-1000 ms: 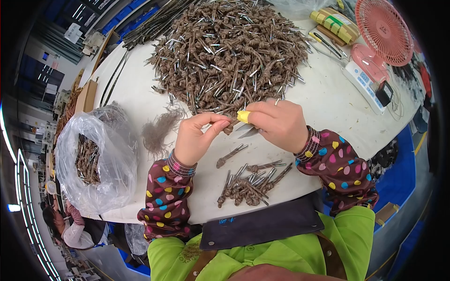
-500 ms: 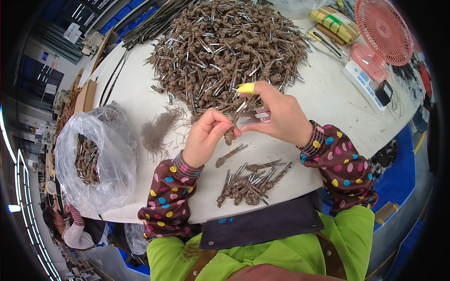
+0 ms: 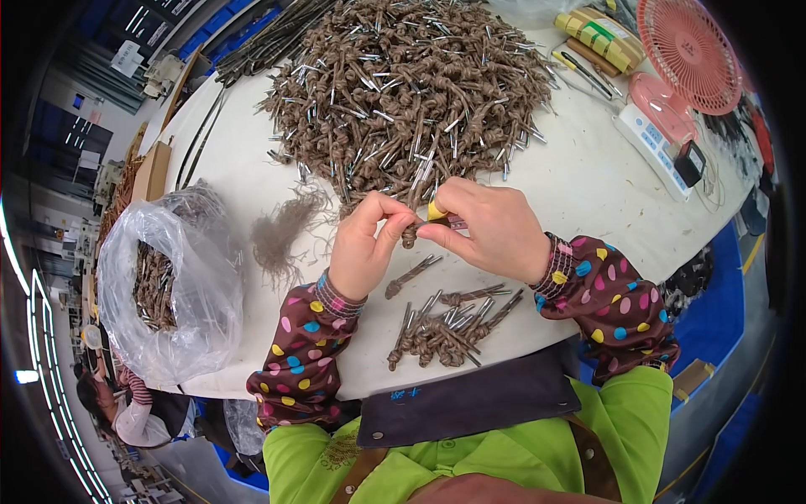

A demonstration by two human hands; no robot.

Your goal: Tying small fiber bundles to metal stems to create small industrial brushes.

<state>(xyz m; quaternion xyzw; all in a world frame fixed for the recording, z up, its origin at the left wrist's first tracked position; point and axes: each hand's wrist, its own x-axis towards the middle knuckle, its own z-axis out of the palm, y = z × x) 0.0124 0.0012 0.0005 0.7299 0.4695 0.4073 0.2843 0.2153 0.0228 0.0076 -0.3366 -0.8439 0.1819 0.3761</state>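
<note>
From here, the bench [image 3: 588,210] leaves a lane right of the large cord heap [image 3: 411,92]; a plastic bag [image 3: 220,290] blocks the left, a smaller pile [image 3: 443,334] the near side.

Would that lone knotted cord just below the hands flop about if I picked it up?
The knotted cord would probably flop little, as it looks short and thick. It may feel heavy for its size, given the shiny, seemingly metal tips. Pushed, it would likely pivot rather than roll, with its bulky knot at one end.

The held cord [image 3: 409,238], partly hidden, seems brown; maroon sleeves [image 3: 304,340] bear multicoloured dots.
</note>
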